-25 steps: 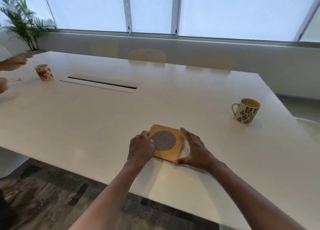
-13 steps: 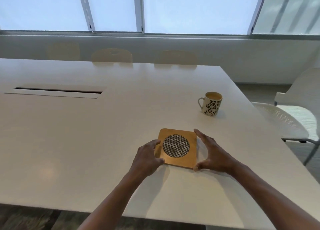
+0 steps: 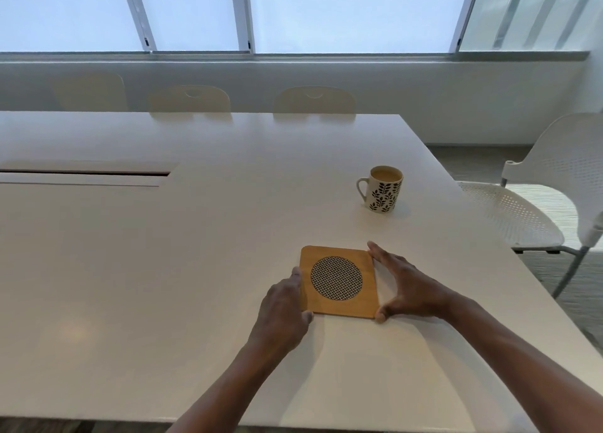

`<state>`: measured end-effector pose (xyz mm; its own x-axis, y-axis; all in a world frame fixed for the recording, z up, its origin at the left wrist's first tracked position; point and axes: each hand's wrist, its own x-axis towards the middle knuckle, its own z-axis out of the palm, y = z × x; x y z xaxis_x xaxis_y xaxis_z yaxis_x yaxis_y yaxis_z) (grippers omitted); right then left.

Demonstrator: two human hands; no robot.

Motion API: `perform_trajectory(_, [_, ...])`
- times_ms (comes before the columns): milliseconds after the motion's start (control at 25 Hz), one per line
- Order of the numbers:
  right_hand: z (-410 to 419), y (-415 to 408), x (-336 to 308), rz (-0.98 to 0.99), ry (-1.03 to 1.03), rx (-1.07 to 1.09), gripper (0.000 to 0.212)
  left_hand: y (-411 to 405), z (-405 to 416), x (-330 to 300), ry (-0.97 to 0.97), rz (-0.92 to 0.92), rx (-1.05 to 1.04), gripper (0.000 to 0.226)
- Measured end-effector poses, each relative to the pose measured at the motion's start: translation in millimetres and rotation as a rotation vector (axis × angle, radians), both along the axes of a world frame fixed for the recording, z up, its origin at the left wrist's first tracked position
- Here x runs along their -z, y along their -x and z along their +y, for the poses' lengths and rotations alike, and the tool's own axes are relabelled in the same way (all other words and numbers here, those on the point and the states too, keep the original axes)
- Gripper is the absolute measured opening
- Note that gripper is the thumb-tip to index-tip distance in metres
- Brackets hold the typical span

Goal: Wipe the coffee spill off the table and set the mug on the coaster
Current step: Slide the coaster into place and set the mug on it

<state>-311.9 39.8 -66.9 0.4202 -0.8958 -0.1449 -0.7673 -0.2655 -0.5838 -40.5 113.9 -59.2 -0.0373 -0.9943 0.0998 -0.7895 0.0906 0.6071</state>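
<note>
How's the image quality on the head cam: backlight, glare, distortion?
Head view: the windows are blown out, backlighting the scene; a soft glare patch sits on the table at near left; wide-angle bending curves the sill and table edges. The mug, coaster, left hand and right hand are sharp enough, casting faint shadows.

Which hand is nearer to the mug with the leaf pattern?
The right hand, at the coaster's right edge, below the mug. The left hand is at the coaster's left edge, farther away.

Hands flanking coaster, mug beyond
</note>
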Motion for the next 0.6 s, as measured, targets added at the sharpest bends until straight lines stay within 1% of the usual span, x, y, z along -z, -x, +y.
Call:
perform_trajectory(160, [-4, 1, 2, 0.048, -0.013, -0.016, 0.147, 0, 0, 3, 0.058, -0.059, -0.003, 0.075])
perform_trajectory(320, [-5, 0, -1, 0.105, -0.035, -0.036, 0.144, -4, -3, 6, 0.048, -0.158, 0.006, 0.083])
perform_trajectory(400, [-2, -1, -3, 0.095, -0.041, -0.030, 0.144, -6, -4, 7, 0.047, -0.164, 0.016, 0.083])
perform_trajectory(520, [14, 1, -3, 0.040, -0.046, 0.063, 0.144, -13, -4, 10, 0.049, -0.149, 0.023, 0.085])
perform_trajectory(600, [33, 1, 4, 0.023, 0.000, 0.149, 0.141, -23, -4, 16, 0.027, -0.190, 0.033, 0.084])
